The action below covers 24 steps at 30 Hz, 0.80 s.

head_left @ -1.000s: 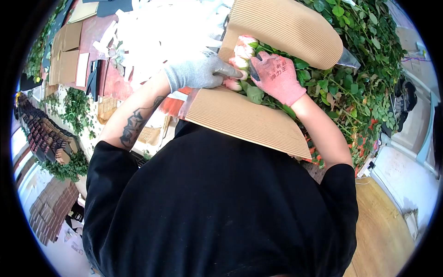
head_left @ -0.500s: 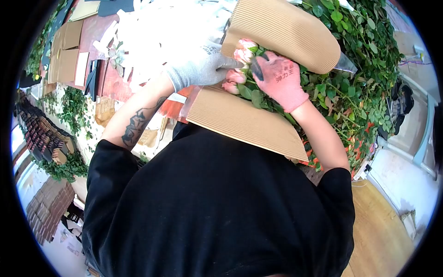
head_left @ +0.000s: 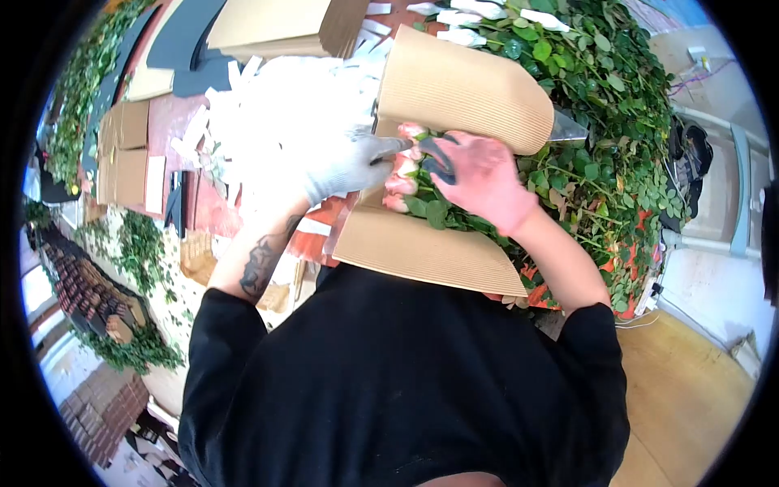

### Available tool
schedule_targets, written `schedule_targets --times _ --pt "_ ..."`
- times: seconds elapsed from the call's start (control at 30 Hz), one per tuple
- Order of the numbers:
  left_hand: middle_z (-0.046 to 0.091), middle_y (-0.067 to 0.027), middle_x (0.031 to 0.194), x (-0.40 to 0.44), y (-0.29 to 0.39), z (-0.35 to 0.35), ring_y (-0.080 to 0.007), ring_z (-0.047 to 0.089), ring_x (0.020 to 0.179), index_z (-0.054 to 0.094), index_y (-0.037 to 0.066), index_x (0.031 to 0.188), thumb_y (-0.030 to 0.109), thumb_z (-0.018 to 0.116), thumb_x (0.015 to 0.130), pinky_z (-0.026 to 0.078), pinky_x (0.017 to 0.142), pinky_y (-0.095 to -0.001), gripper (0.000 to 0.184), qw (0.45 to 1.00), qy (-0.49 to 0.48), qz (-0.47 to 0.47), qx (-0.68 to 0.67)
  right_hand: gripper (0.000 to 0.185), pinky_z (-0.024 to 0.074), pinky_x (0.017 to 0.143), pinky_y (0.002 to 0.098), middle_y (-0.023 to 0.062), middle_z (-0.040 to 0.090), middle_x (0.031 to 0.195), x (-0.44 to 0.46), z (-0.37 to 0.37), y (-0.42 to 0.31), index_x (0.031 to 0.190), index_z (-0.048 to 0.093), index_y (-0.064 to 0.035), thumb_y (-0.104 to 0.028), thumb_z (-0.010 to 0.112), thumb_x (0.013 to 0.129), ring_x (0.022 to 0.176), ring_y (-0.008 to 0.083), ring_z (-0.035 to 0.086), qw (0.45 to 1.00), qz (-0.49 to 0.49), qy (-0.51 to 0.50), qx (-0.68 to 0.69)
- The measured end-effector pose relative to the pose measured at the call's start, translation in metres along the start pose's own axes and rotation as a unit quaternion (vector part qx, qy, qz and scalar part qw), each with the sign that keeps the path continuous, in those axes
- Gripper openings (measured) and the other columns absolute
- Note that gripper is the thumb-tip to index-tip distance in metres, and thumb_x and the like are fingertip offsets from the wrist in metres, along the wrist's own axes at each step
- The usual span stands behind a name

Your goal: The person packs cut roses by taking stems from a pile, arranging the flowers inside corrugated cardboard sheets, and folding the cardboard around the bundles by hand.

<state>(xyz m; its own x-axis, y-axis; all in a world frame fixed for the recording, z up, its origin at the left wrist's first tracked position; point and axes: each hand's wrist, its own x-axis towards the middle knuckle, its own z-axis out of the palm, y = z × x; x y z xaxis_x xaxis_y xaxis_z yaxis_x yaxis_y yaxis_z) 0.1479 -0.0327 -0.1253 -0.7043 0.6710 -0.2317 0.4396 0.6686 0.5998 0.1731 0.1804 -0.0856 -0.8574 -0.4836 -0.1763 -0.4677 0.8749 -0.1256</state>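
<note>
Several pink roses (head_left: 399, 185) lie in a row with their leafy stems (head_left: 438, 214) running right, inside a sheet of tan corrugated cardboard. Its upper flap (head_left: 462, 89) stands behind them and its lower flap (head_left: 422, 253) lies nearest my body. My left hand (head_left: 353, 165), in a pale grey glove, reaches from the left with its index finger stretched to the upper blooms and its thumb apart. My right hand (head_left: 479, 174), in a pink glove with dark fingers, bends its fingers around a rose just behind the head; the grip is partly hidden and slightly blurred.
White paper-like strips (head_left: 276, 114) are heaped left of the roses, overexposed. Stacked brown cardboard (head_left: 268, 28) lies at the back. Leafy rose stems (head_left: 600, 162) pile up on the right, some white-wrapped (head_left: 479, 10). A black stapler-like tool (head_left: 175, 199) lies at left.
The view has shifted, showing more of the table's back. My right hand has moved left towards the rose heads; my left index finger stays at the blooms.
</note>
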Motion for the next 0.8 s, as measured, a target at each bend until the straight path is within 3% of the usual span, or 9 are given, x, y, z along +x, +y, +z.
schedule_targets --times 0.1,0.2,0.27,0.33,0.4,0.47,0.53,0.6,0.8 --pt "0.065 -0.0059 0.08 -0.019 -0.019 -0.017 -0.016 0.06 0.069 0.064 0.009 0.108 0.025 0.056 0.085 0.047 0.06 -0.0305 0.029 0.964 0.086 0.022 -0.251 0.037 0.0495 0.074 0.0306 0.0026 0.065 0.086 -0.007 -0.05 0.044 0.112 0.059 -0.0151 -0.031 0.064 0.078 0.083 0.017 0.063 0.939 0.0 0.344 -0.01" --pt "0.047 0.0064 0.062 -0.032 -0.011 -0.06 -0.0001 0.038 0.054 0.064 0.002 0.106 0.025 0.05 0.091 0.032 0.049 -0.016 0.03 0.934 0.141 -0.01 -0.327 0.044 0.0471 0.082 0.038 0.0124 0.064 0.1 0.018 -0.06 0.117 0.115 0.055 -0.009 -0.039 0.056 0.084 0.092 0.0301 0.06 0.946 0.23 0.194 -0.125" --pt "0.047 0.006 0.06 -0.02 -0.008 -0.071 -0.0001 0.036 0.052 0.062 0.001 0.108 0.031 0.051 0.092 0.031 0.048 -0.0157 0.036 0.905 0.245 -0.004 -0.349 0.047 0.0473 0.084 0.0344 0.0167 0.064 0.103 0.038 -0.022 0.188 0.123 0.047 -0.0031 -0.03 0.055 0.086 0.093 0.0265 0.062 0.967 0.06 0.242 0.059" --pt "0.06 -0.0007 0.08 -0.005 -0.012 -0.075 -0.0046 0.05 0.065 0.058 0.005 0.116 0.035 0.056 0.089 0.043 0.058 -0.0183 0.04 0.892 0.28 -0.048 -0.35 0.046 0.0509 0.077 0.0307 0.0158 0.064 0.101 0.04 -0.024 0.202 0.126 0.043 0.0004 -0.018 0.058 0.086 0.087 0.0221 0.064 0.82 0.044 0.206 0.532" --pt "0.057 -0.0077 0.105 0.004 -0.015 -0.066 -0.0113 0.054 0.091 0.044 0.002 0.13 0.026 0.054 0.091 0.047 0.076 -0.0219 0.047 0.885 0.394 0.037 -0.246 0.047 0.0542 0.075 0.0295 0.0141 0.063 0.1 0.025 -0.061 0.166 0.127 0.04 0.0032 -0.012 0.057 0.086 0.081 0.0191 0.064 0.675 0.012 0.235 0.699" --pt "0.049 -0.0105 0.124 0.005 -0.013 -0.062 -0.016 0.047 0.112 0.035 0.003 0.136 0.023 0.057 0.09 0.042 0.092 -0.0269 0.055 0.881 0.353 0.037 -0.311 0.044 0.0529 0.073 0.0272 0.0129 0.064 0.101 0.022 -0.073 0.16 0.127 0.043 0.0 -0.014 0.056 0.087 0.081 0.0174 0.064 0.775 0.115 0.293 0.548" --pt "0.051 -0.0098 0.122 0.011 -0.012 -0.056 -0.0153 0.049 0.11 0.035 0.004 0.136 0.025 0.057 0.09 0.042 0.093 -0.0276 0.055 0.882 0.352 0.06 -0.309 0.047 0.0446 0.084 0.0266 0.0097 0.063 0.105 0.025 -0.052 0.174 0.125 0.05 -0.0054 -0.029 0.061 0.085 0.092 0.0172 0.059 0.966 0.162 0.201 0.015" --pt "0.051 -0.0102 0.123 0.016 -0.015 -0.05 -0.0167 0.049 0.111 0.036 0.003 0.135 0.024 0.056 0.09 0.042 0.093 -0.0294 0.054 0.877 0.334 0.061 -0.34 0.051 0.0418 0.088 0.0271 0.0088 0.062 0.106 0.037 -0.029 0.181 0.12 0.055 -0.0041 -0.036 0.065 0.082 0.094 0.0175 0.057 0.933 0.181 0.025 0.311" --pt "0.037 -0.0189 0.137 0.015 -0.019 -0.05 -0.0249 0.038 0.126 0.024 0.0 0.14 0.029 0.067 0.083 0.036 0.102 -0.0328 0.077 0.84 0.348 0.05 -0.414 0.044 0.0459 0.085 0.0315 0.0103 0.06 0.107 0.012 -0.063 0.116 0.124 0.049 -0.0033 -0.014 0.061 0.084 0.095 0.0194 0.058 0.709 0.192 0.303 0.608"
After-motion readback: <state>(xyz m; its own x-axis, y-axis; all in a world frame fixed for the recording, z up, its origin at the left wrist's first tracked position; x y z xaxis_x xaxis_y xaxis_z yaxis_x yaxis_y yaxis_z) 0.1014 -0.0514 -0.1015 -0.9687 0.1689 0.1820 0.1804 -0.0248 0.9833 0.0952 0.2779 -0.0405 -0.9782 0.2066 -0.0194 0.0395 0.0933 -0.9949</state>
